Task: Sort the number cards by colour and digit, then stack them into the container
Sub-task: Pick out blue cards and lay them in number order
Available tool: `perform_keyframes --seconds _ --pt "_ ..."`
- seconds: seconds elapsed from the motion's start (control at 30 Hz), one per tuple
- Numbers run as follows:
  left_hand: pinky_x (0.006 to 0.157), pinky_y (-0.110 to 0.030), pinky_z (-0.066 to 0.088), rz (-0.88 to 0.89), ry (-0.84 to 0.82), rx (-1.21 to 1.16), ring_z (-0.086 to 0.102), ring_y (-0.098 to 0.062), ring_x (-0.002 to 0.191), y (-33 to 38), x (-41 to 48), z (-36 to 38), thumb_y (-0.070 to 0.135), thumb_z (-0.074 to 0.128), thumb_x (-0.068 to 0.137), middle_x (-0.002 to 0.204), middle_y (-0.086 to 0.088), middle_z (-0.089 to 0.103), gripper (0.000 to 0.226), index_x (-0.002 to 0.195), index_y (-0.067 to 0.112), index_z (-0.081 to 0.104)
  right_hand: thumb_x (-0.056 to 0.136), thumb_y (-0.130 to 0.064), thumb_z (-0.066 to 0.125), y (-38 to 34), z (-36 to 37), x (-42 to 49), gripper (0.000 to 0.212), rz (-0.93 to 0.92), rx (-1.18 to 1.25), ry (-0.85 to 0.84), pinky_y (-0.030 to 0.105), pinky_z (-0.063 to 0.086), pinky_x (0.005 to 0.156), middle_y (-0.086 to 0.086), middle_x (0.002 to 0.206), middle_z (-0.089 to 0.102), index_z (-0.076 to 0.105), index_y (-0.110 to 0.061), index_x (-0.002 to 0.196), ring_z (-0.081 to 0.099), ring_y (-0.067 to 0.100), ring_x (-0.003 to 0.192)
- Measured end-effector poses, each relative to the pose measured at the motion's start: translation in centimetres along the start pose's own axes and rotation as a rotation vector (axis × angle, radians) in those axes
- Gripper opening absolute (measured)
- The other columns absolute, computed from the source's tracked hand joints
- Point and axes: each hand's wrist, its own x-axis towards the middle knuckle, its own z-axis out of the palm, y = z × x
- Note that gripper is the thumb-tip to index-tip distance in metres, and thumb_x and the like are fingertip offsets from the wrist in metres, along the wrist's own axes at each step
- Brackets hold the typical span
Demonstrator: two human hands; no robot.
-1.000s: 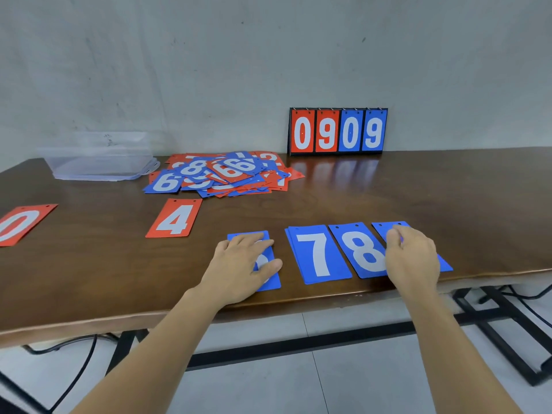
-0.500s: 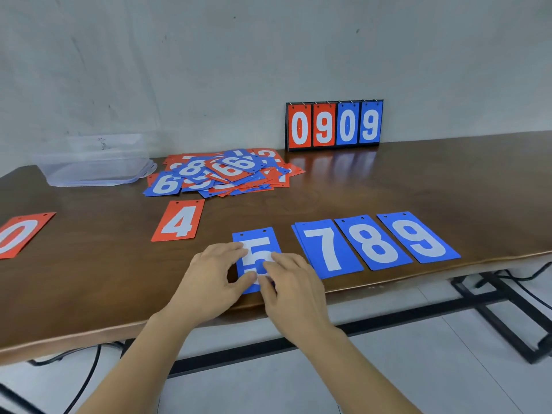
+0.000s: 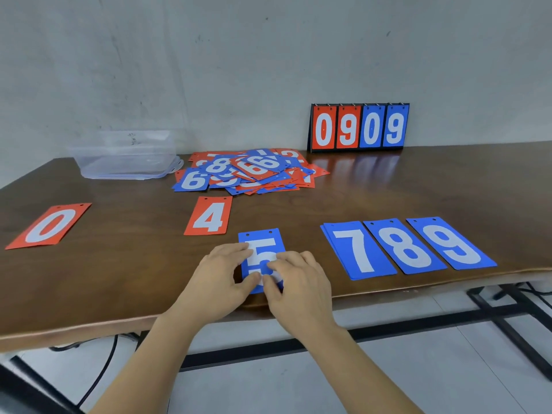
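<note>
Near edge, centre: blue 5 card (image 3: 263,243) flat on table (image 3: 119,279), just right of red 4 (image 3: 210,216).
L hand (image 3: 219,279): fingers curled, pinching card's left side.
R hand (image 3: 298,288): fingertips bent onto card's right/lower part, pinching too.
Handling: prob. thin, light, stiffish, slick on wood; hard to lift flat. Slide it over near edge or nip a long side.
Right: blue 7 (image 3: 358,249), blue 8 (image 3: 403,246), blue 9 (image 3: 451,243) in a row.
Far left: clear container (image 3: 128,156), unsorted pile (image 3: 248,171) beside it.

Open table (image 3: 301,234) gap between blue 5 (image 3: 263,239) and blue 7 stack (image 3: 358,252); card pile (image 3: 248,171) just beside container (image 3: 128,156)
</note>
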Motion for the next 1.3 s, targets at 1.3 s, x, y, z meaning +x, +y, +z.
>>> perform_keyframes --seconds 1.3 --pt "0.103 -0.026 0.035 -0.119 0.170 -0.161 0.041 -0.013 0.135 -1.0 7.8 -2.9 0.039 0.058 0.094 0.148 0.005 0.045 0.053 0.144 0.028 0.043 0.095 -0.039 0.055 1.8 -2.4 12.6 0.042 0.264 0.070 -0.008 0.033 0.048 0.090 -0.003 0.131 0.059 0.053 -0.024 0.134 0.054 0.016 0.118"
